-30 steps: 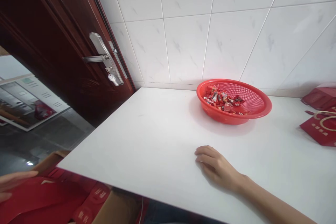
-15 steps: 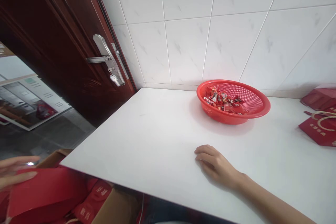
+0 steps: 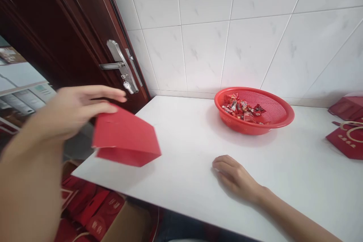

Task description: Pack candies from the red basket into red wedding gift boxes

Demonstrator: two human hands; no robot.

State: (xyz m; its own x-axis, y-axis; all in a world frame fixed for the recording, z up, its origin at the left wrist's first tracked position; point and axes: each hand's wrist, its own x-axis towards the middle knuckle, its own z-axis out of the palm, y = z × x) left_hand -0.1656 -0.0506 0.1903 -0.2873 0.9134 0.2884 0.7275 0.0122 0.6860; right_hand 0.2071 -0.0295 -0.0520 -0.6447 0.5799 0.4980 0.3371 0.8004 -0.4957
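Observation:
My left hand (image 3: 82,107) is closed on the near left edge of a red paper gift box (image 3: 129,134), thumb and fingers on either side. The box is tilted and held just above the left end of the white table (image 3: 176,174); its lower front side shows a darker, recessed face. My right hand (image 3: 234,177) rests on the table with its fingers curled together and nothing visible in them. Beyond it stands a red plastic basket (image 3: 255,130) holding several red-wrapped candies (image 3: 242,107).
Below the table's left edge, a cardboard carton (image 3: 127,223) holds several red gift boxes (image 3: 104,211). More red gift boxes with rope handles (image 3: 347,140) sit at the far right. A brown door (image 3: 76,34) with a metal handle (image 3: 110,66) stands left of the tiled wall (image 3: 204,53).
My left hand has lifted the red gift box up and right, from over the carton to above the table's left end. My right hand stays in place, its fingers slightly more curled.

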